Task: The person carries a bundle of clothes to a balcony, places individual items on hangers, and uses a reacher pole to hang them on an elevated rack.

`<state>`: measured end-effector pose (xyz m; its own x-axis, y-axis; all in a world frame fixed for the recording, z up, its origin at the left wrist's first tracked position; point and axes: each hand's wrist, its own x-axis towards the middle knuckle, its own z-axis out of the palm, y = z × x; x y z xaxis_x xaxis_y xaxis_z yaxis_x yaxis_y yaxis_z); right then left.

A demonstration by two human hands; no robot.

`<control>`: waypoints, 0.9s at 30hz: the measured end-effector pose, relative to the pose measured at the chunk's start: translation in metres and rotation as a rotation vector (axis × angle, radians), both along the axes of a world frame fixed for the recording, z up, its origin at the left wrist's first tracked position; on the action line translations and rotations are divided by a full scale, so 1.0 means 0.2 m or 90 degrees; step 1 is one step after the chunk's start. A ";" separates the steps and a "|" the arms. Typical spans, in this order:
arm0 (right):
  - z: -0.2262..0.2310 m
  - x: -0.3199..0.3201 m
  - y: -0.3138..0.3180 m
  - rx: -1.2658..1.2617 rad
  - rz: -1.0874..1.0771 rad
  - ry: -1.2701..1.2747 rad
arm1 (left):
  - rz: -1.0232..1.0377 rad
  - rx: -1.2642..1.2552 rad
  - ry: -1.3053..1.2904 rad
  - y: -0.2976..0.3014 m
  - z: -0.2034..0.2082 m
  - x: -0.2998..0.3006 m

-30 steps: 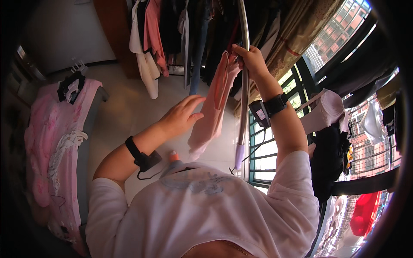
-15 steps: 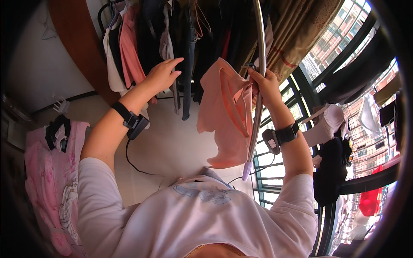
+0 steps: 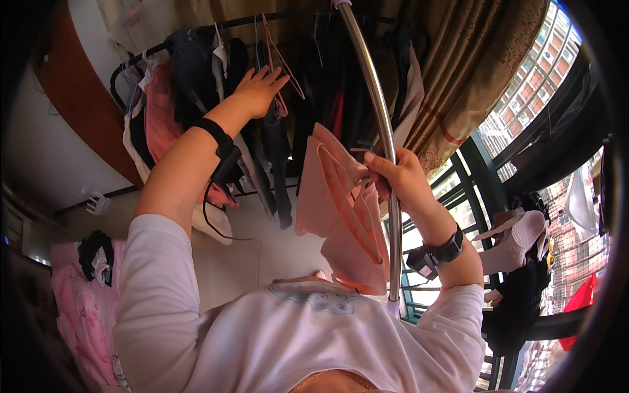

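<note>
Since half a second ago my left hand (image 3: pixel 259 88) has risen further into the hung clothes (image 3: pixel 196 85) at upper centre, fingers spread and open, resting against a dark garment beside a thin hanger (image 3: pixel 283 65). My right hand (image 3: pixel 400 175) is closed around the metal pole (image 3: pixel 380 124) at centre frame and also pinches the pink garment (image 3: pixel 341 209), which hangs on its pink hanger just left of the pole. I judge the sound method is to part the clothes with my left hand, open a gap on the rail (image 3: pixel 216 26), and keep the pink hanger level.
</note>
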<state>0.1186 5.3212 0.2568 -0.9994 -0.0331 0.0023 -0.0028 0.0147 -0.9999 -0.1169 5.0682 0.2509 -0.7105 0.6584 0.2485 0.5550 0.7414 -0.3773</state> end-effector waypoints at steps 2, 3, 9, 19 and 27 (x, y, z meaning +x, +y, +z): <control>0.01 -0.08 -0.02 0.003 -0.022 -0.010 | -0.024 -0.007 0.016 0.03 0.05 -0.18; 0.03 -0.12 -0.03 0.002 -0.031 -0.014 | -0.033 -0.005 0.017 0.05 0.08 -0.27; 0.07 -0.41 -0.15 0.059 -0.133 0.000 | -0.079 -0.184 0.003 0.07 0.17 -0.64; 0.29 -1.08 -0.53 0.057 -0.259 0.162 | -0.058 -0.414 -0.102 -0.35 0.31 -0.75; 0.55 -1.76 -0.64 0.120 -0.346 0.290 | -0.181 -0.281 -0.092 -0.72 0.38 -0.75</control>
